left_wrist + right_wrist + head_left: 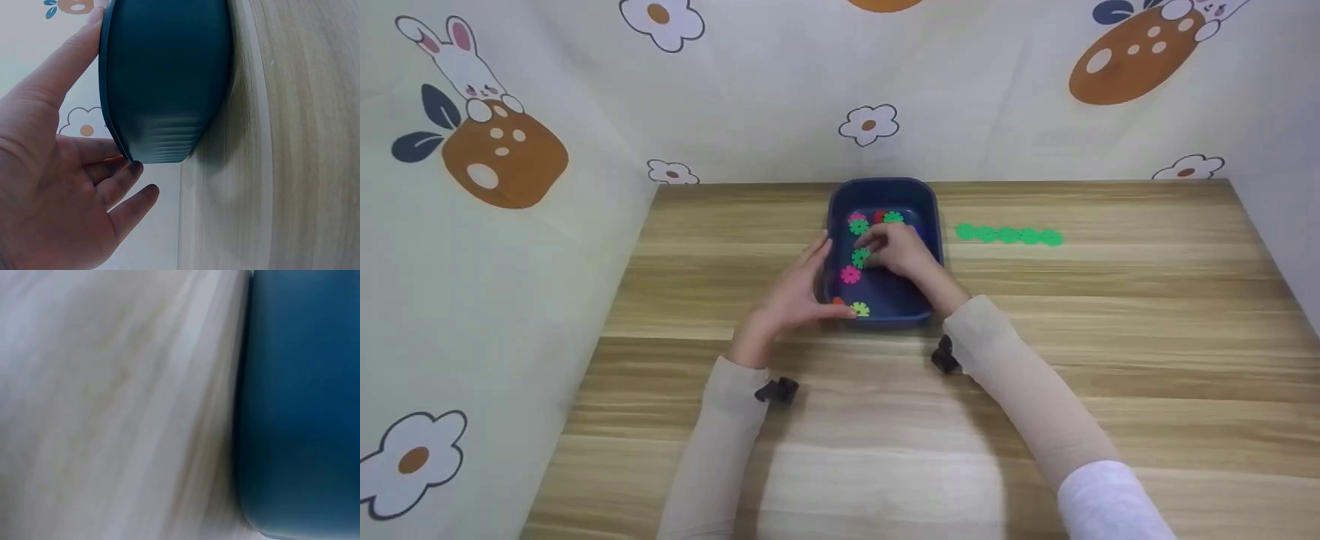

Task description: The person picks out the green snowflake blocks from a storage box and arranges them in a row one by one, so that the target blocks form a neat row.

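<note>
A dark blue plastic bin (889, 300) stands on the table, holding several small snowflake-shaped plastic discs. My left hand (795, 296) is spread along the bin's left side, its thumb over the near rim and fingertips at the left rim. In the left wrist view those fingers (126, 183) touch the rim from outside. My right hand (898, 249) reaches into the bin with bent fingers, close over a green snowflake disc (860, 258); no firm grip on it shows. A pink disc (850, 274) lies just nearer. The right wrist view shows only the bin's outer wall (304, 405), not the hand.
A row of joined green discs (1009, 235) lies on the wooden table (1110, 315) right of the bin. Inside the bin are also a yellow disc (860, 309) and another green disc (893, 217). A printed cloth (780, 90) hangs around the table's back and sides.
</note>
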A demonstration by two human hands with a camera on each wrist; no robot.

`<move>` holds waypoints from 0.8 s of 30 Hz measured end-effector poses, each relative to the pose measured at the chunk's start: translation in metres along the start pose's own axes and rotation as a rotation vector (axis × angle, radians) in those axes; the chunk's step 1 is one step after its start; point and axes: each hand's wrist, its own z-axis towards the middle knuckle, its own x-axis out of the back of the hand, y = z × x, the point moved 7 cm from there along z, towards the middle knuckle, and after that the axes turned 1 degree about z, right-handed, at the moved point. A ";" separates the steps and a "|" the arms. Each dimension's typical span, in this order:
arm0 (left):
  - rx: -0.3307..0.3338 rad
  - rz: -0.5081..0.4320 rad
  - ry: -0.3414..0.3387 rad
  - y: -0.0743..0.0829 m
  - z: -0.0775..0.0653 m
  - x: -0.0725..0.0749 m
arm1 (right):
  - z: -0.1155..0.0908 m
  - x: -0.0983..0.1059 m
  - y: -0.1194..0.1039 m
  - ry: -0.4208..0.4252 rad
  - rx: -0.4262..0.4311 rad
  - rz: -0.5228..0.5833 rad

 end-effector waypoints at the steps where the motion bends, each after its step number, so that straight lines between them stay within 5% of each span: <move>1: -0.003 0.002 0.001 0.000 0.000 0.000 | 0.000 0.000 0.000 0.002 0.000 0.013; 13: -0.018 0.008 0.001 0.002 -0.001 0.001 | -0.005 0.014 -0.007 0.040 0.048 0.121; 24: 0.009 0.036 0.022 0.002 0.000 0.000 | -0.022 0.051 -0.012 0.032 0.047 0.278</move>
